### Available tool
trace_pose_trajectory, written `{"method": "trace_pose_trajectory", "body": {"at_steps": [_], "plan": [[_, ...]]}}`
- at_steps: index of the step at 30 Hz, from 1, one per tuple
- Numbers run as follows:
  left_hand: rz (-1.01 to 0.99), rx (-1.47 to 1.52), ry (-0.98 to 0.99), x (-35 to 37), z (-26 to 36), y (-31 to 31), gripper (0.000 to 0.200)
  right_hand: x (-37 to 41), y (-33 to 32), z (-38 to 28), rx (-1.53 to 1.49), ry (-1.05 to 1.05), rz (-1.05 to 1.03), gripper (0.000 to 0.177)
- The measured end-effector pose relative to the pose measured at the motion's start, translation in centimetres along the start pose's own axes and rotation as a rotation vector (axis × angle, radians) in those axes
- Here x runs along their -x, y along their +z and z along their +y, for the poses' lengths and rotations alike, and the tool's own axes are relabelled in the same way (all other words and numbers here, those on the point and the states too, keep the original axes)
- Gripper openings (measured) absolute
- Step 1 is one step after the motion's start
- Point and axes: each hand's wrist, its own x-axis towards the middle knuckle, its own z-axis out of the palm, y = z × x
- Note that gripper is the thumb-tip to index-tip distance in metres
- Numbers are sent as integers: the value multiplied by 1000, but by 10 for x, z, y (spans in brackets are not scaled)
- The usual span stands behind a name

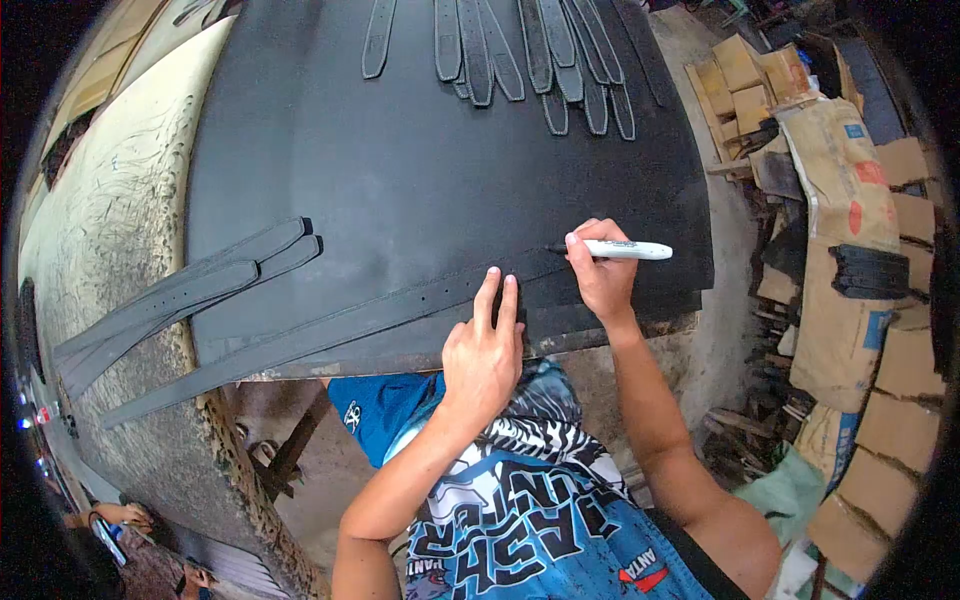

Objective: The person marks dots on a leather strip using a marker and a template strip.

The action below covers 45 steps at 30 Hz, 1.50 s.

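In the head view, your left hand [482,360] had its index and middle fingers straight and slightly apart, their tips down on a dark strap [340,325]; the other fingers were curled in, with nothing in their grasp. Your right hand [605,275] was closed in a writing grip on a white marker [640,250], thumb and fingers pinched near its dark tip.

The strap lay along the near edge of the black work surface [400,180], its long axis slanting from lower left, where that end reached past the surface onto the mottled bench [110,230], up toward your right hand. A row of holes ran along its upper right part. Your marker lay nearly level across the view, tip leftward and butt rightward, above the strap's right end; you could not tell whether it touched.

More straps [190,293] lay fanned at left, rounded ends pointing up and right; others [475,55] hung toward you from the far edge.
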Motion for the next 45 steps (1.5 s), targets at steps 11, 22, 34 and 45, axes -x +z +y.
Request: {"method": "trace_pose_trajectory", "body": {"at_steps": [11, 22, 34, 45], "plan": [[-3, -6, 3, 0, 1, 0, 60, -1, 1, -1, 129, -22, -46, 15], [-7, -7, -3, 0, 0, 0, 61, -2, 0, -2, 153, -57, -58, 16], [-26, 16, -17, -1, 0, -1, 60, 3, -1, 3, -19, 12, 138, 20], [-16, 13, -11, 0, -1, 1, 60, 17, 2, -26, 512, -303, -194, 40]]}}
